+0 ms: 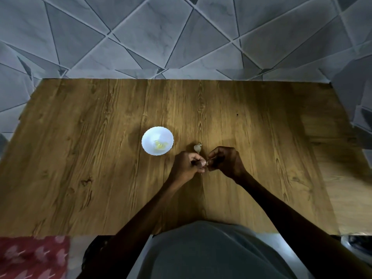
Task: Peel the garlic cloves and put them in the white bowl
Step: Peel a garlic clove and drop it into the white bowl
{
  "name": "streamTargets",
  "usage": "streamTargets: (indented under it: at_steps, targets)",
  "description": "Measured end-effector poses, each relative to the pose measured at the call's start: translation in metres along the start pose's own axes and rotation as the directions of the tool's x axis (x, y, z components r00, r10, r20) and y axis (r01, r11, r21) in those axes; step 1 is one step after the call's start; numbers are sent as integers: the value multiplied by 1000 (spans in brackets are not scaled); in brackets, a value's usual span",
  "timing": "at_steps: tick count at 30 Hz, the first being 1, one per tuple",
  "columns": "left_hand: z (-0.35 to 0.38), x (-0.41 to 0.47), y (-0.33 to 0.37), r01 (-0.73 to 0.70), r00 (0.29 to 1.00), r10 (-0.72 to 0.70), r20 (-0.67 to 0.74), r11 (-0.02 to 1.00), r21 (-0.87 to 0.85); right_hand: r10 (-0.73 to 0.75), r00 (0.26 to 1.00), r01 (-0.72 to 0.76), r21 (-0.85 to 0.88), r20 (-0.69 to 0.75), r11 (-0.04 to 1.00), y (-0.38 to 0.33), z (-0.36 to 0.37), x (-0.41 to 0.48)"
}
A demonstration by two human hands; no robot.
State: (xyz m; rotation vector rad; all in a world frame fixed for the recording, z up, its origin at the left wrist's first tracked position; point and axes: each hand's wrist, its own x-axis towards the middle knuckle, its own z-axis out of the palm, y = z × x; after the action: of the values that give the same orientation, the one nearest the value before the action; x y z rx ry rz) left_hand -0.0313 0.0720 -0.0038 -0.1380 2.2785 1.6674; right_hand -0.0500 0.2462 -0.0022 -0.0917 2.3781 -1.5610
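Note:
A small white bowl stands on the wooden table, with several pale yellow peeled cloves inside. Just right of the bowl, my left hand and my right hand meet fingertip to fingertip above the table. Between them they pinch a small garlic clove, mostly hidden by the fingers. My right fingers pull at a thin strip of its skin. A scrap of garlic skin and stem lies on the table just beyond the hands.
The table's far edge meets a grey tiled floor. A red patterned cloth lies at the lower left, below the near edge. My grey-clothed lap fills the bottom centre.

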Motion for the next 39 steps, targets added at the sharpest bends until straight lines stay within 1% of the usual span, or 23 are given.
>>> streamTargets:
  at_steps: [3,7,9,12,17,21,26,28,30,32,33,36,39]
  targets:
    - [-3,-2,-1,-89,996,86,25,989,120,20,1000,-19,-80,12,997,-4,-3,2]
    - [-6,-2,3,-201,980,193,55,947,250,67,998,-66,-127,5,990,-9,-3,6]
    - [-6,-2,6,-201,980,191,64,938,282,100,995,-99,-119,0,988,-13,-2,7]
    - [-5,-2,7,-175,984,172,37,932,317,123,992,-124,-127,-10,984,-20,0,8]
    - [0,-5,9,-162,985,175,-4,922,350,131,991,-126,-183,15,975,-28,0,9]
    - [0,-8,9,-186,982,185,33,930,316,170,983,-160,-122,76,980,-30,-5,7]
    - [-6,-5,8,-217,976,201,87,943,252,225,952,-235,26,206,972,-35,-19,8]
    - [-6,0,5,-200,979,186,79,942,268,231,937,-256,65,263,964,-34,-21,7]
    - [-8,5,0,-164,986,159,41,935,315,254,922,-295,107,292,949,-30,-19,4]
    - [-9,10,-8,-143,989,149,11,923,357,261,930,-304,145,258,942,-23,-16,1]
    - [-9,10,-11,-138,989,146,7,916,376,246,943,-284,156,225,946,-20,-14,-1]
    - [-6,10,-19,-122,991,130,9,899,421,177,978,-189,105,115,976,-8,-7,-6]
    - [-4,8,-22,-122,992,127,13,913,388,165,986,-166,64,21,984,3,2,-10]
